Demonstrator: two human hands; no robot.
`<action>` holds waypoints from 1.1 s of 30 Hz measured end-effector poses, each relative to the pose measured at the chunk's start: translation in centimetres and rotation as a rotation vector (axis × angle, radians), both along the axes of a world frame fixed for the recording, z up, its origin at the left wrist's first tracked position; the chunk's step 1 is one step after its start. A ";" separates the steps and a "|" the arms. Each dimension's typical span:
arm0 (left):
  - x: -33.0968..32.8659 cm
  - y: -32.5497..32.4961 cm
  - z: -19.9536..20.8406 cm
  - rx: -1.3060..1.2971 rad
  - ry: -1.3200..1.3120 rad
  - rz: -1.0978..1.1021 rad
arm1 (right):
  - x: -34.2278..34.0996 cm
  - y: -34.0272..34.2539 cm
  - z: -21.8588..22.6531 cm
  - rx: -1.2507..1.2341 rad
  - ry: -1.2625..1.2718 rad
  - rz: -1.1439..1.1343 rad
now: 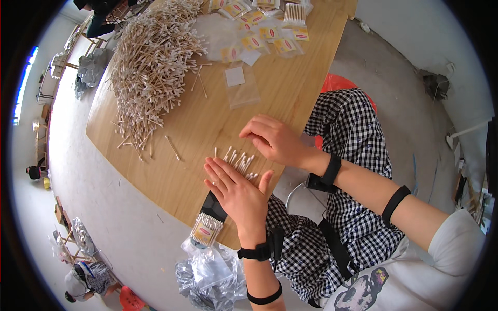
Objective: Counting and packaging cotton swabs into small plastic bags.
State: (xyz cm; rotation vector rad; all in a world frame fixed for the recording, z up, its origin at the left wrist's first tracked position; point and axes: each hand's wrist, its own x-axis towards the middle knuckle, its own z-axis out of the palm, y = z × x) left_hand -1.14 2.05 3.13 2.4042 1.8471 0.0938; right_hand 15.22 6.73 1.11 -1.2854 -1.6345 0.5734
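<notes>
A loose bunch of cotton swabs (pixel 241 161) lies on the wooden table (pixel 290 98) near its front edge. My left hand (pixel 236 192) rests flat beside and partly over the bunch, its fingers stretched out and thumb apart, hiding some of the stems. Just beyond, my right hand (pixel 275 141) hovers with its fingers curled in; no swab shows in it. A packed bag of swabs (pixel 206 229) with a yellow label sits at the table corner by my left wrist, next to a black flat object (pixel 213 207).
A large heap of swabs (pixel 150 67) covers the table's far left. Clear bags with labels (pixel 254 41) lie at the back, and a single bag (pixel 242 93) with a white card lies nearer. Grey plastic bags (pixel 207 277) hang below the corner. Another person (pixel 91 277) sits at lower left.
</notes>
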 end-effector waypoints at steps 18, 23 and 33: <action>-0.6 -1.5 0.6 -0.050 -0.041 -0.015 | -0.1 -3.8 2.3 0.002 -0.638 0.374; 0.0 -1.4 0.9 -0.049 -0.032 -0.022 | 4.8 -4.4 4.2 -0.036 -0.866 0.307; -0.2 -2.1 0.9 0.048 -0.353 0.038 | 27.9 -11.2 6.1 -0.322 -0.804 -0.370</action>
